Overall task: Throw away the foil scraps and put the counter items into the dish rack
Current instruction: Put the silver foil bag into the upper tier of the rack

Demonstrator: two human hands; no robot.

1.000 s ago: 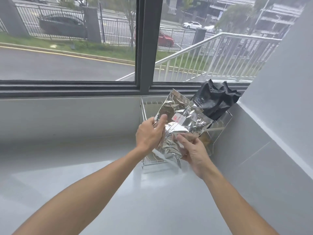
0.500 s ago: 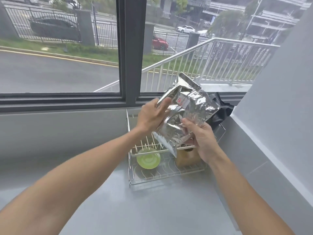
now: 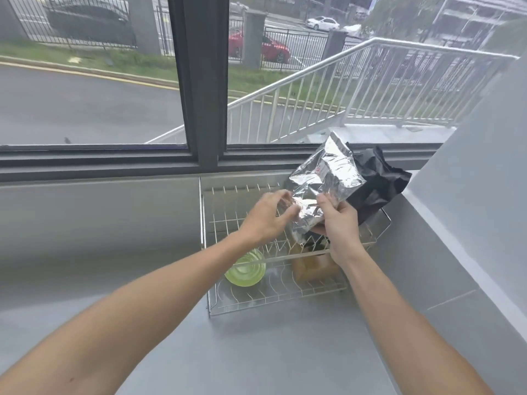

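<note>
Grey worktop [image 3: 285, 352] runs from the near edge to a low grey upstand under the window [image 3: 114, 81], and a grey wall [image 3: 470, 195] closes it on the right. A wire dish rack [image 3: 204, 223] stands on the worktop at the far right, close to the upstand. In its near part lies a pale green round dish [image 3: 246, 270], partly hidden by the left forearm, and just right of it an amber-brown item [image 3: 313, 267] whose kind cannot be told through the wires. A crumpled black bag [image 3: 379, 178] sits at the far right end of the rack, towards the wall corner, and the foil partly covers it from this view.

Both bare arms reach in from the near edge and cross over the rack. The foil bag [image 3: 328, 178] is held above the rack's right half, tilted with its upper end towards the window. It is silver, shiny and heavily creased, with a small white label bearing red marks on its upper part. The right hand [image 3: 339, 220] grips its lower right edge, thumb on the front face and fingers behind. The left hand [image 3: 268, 216] pinches its lower left edge between thumb and fingertips, which are drawn narrow on the foil.
</note>
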